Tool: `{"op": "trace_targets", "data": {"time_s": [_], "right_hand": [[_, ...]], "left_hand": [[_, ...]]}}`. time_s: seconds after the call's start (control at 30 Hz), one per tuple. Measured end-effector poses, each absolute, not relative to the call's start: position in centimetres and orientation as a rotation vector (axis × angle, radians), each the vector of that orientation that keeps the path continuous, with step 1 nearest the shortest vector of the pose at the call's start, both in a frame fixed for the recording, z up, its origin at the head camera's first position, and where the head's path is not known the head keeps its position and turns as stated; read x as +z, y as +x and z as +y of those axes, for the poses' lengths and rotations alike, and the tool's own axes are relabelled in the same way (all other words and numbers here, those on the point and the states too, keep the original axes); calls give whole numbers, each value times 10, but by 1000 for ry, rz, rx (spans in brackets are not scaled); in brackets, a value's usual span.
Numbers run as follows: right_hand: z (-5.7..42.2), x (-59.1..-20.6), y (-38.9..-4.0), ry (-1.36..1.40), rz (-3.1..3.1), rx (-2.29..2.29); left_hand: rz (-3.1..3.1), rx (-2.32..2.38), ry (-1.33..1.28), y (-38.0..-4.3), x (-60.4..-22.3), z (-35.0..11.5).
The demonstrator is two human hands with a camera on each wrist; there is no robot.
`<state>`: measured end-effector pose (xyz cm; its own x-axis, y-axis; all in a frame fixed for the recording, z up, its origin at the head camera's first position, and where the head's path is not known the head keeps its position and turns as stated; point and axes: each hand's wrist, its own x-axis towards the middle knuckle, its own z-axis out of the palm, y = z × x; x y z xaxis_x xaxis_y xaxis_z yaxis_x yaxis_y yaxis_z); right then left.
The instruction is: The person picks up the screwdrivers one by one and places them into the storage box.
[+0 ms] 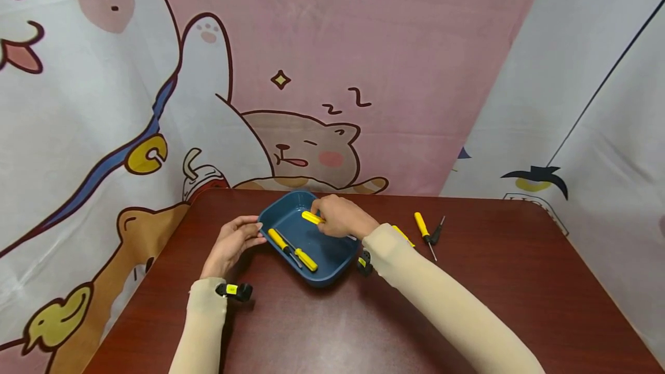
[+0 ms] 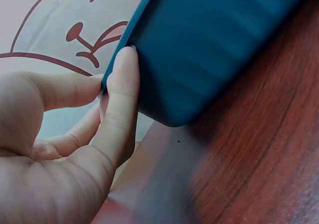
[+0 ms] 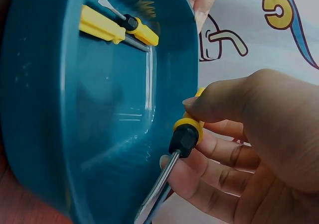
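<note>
Left hand (image 1: 231, 244) pinched the tray (image 1: 332, 255); right hand (image 1: 340, 216) gripped a screwdriver (image 1: 312, 218), fingers curled. Two other screwdrivers (image 1: 306, 260) lay inside, left of those fingers.

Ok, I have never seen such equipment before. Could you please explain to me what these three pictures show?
Gladly. There is no robot here: these are a person's own two hands. The wide picture comes from a camera worn on the head, looking forward and down. The two close ones come from cameras worn on the wrists, one for each hand.

On the brown table is a blue plastic tray. The left hand pinches its rim, and the right hand holds a slotted screwdriver with a black collar. Two yellow-handled screwdrivers lie inside. To the right, on the table, are another yellow-handled screwdriver, a small black-handled tool and a yellow item half hidden by the sleeve.
</note>
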<state>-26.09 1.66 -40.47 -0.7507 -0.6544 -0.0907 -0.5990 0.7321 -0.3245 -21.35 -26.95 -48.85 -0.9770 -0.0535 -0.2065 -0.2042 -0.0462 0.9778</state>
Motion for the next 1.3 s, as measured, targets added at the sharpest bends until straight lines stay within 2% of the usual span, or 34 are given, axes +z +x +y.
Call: {"op": "trace_targets", "data": {"time_s": [1.3], "right_hand": [[-34, -434, -284, -815, 2632, -494]], "left_hand": [[2092, 2174, -259, -216, -491, -272]]}}
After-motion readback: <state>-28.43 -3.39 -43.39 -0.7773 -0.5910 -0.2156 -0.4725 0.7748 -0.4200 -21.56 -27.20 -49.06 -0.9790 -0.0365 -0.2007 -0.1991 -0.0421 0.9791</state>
